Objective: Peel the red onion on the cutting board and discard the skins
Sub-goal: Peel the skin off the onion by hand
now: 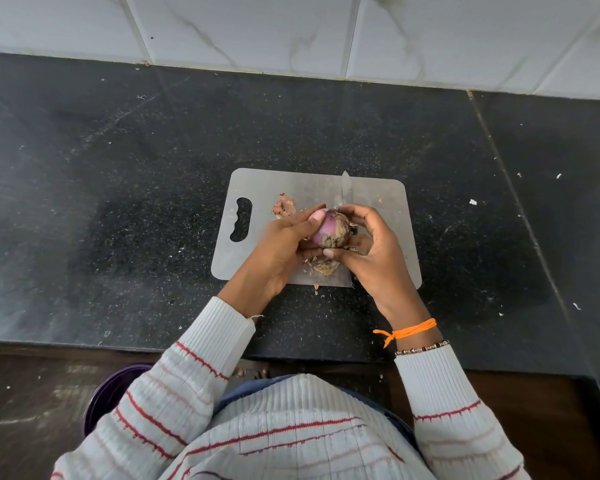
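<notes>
While both hands cup it above the board, the round red onion (327, 227) is partly bared, pink flesh showing.

The left hand (284, 244) curls round its side to steady it; the right hand (368, 244) grips opposite, thumb at the brown root end, probably to lift skin. Torn papery skins (284, 206) lie on the grey plastic cutting board (388, 202), catching the mess, beside a knife blade (345, 188) on the black speckled counter (118, 202).

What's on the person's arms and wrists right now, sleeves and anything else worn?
Both arms are in a ribbed off-white knit sweater with thin red stripes, cuffs pushed back from the wrists. The left hand is bare, no jewellery showing. Behind the right hand sit a knotted orange thread and a thin beaded bracelet.
</notes>
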The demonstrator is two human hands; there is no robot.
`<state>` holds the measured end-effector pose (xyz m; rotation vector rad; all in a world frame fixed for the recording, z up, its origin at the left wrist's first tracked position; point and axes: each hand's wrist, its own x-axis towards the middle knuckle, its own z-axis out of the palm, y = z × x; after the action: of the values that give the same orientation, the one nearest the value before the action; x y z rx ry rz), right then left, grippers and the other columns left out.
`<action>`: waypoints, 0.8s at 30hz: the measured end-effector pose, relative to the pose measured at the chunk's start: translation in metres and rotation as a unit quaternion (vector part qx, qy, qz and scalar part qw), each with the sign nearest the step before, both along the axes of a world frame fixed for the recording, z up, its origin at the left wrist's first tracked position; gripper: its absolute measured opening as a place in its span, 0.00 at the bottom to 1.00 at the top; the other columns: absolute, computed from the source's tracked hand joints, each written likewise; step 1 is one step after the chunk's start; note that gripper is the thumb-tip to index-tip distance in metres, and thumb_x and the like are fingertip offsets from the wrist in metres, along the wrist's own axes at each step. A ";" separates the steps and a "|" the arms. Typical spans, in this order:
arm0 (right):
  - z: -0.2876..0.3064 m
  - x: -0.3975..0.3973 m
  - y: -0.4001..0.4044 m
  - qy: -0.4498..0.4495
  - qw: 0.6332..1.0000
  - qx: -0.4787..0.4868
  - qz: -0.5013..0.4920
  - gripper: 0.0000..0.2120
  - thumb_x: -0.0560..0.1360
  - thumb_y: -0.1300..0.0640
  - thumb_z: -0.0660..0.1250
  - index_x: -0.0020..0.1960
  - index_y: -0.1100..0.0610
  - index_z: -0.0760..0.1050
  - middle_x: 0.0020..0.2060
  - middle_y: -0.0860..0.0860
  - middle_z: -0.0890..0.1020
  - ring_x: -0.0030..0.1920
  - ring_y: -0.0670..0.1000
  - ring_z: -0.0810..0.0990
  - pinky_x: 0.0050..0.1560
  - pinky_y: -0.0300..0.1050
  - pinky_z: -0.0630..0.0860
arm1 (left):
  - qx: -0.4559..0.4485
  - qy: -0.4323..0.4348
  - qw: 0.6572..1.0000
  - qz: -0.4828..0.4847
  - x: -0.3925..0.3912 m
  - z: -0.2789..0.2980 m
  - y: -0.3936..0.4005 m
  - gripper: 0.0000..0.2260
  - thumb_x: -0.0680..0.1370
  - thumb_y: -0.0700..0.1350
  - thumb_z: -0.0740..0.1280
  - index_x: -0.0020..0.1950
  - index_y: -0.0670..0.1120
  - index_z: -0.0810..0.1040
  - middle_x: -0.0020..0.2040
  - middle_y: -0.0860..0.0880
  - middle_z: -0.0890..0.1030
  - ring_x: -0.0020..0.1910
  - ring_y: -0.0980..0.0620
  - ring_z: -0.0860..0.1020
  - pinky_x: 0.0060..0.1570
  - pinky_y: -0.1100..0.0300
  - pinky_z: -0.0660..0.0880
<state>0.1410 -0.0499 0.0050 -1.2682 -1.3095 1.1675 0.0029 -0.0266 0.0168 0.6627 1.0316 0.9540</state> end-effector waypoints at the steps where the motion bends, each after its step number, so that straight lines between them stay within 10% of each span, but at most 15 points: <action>1: 0.000 0.001 0.000 0.004 1.000 -0.003 0.002 0.27 0.64 0.68 0.75 0.57 0.48 0.71 0.54 0.45 0.78 0.52 0.45 0.80 0.51 0.39 0.77 | -0.002 0.005 1.000 0.000 -0.001 0.000 0.001 0.10 0.79 0.41 0.61 0.57 0.40 0.78 0.40 0.45 0.81 0.34 0.53 0.78 0.35 0.65 0.78; 10: -0.009 0.007 0.004 0.017 0.999 -0.024 0.044 0.30 0.62 0.63 0.77 0.61 0.49 0.73 0.61 0.53 0.74 0.60 0.53 0.77 0.60 0.53 0.76 | 0.015 0.030 0.999 0.009 0.001 -0.002 -0.002 0.12 0.81 0.39 0.55 0.53 0.39 0.78 0.33 0.47 0.81 0.28 0.57 0.78 0.33 0.66 0.78; 18: -0.013 0.004 0.004 0.098 0.994 -0.039 -0.012 0.26 0.65 0.69 0.74 0.59 0.56 0.71 0.59 0.56 0.77 0.62 0.53 0.76 0.59 0.48 0.76 | -0.008 0.020 1.000 -0.002 0.004 0.004 -0.007 0.13 0.79 0.50 0.59 0.46 0.44 0.79 0.39 0.48 0.82 0.39 0.54 0.80 0.44 0.62 0.78; 24: -0.010 -0.008 0.001 0.070 0.997 -0.008 -0.037 0.26 0.64 0.70 0.75 0.57 0.60 0.68 0.55 0.54 0.76 0.56 0.53 0.80 0.52 0.45 0.79 | 0.021 0.019 1.000 0.010 0.007 0.006 -0.010 0.11 0.77 0.47 0.64 0.51 0.40 0.80 0.34 0.50 0.84 0.34 0.57 0.82 0.35 0.66 0.78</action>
<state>0.1331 -0.0486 -0.0046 -1.2129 -1.1430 1.1954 0.0102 -0.0363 0.0228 0.7095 1.0560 0.9861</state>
